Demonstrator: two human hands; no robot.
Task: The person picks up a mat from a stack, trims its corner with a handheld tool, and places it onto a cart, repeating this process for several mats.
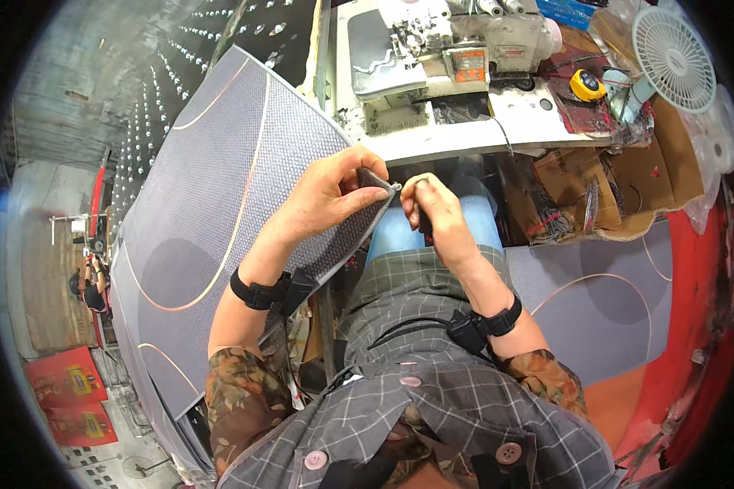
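A large grey mat (208, 179) with curved pale lines and a bound edge hangs over to my left. My left hand (326, 194) is closed on its corner, thumb against the underside, which is folded up between the fingers. A small whitish tuft shows at the corner's tip. Just right of that tip is my right hand (439, 213), its fingers curled in. Something dark shows under its palm, but the fingers hide most of it and I cannot tell what it is. An industrial sewing machine (457, 57) stands on the white table ahead of both hands.
A white fan (674, 61) and a yellow tape measure (587, 85) are at the table's right. Below stands an open cardboard box (669, 175) with scraps. Another grey mat (595, 301) lies to my right. A person (95, 292) is far off at the left.
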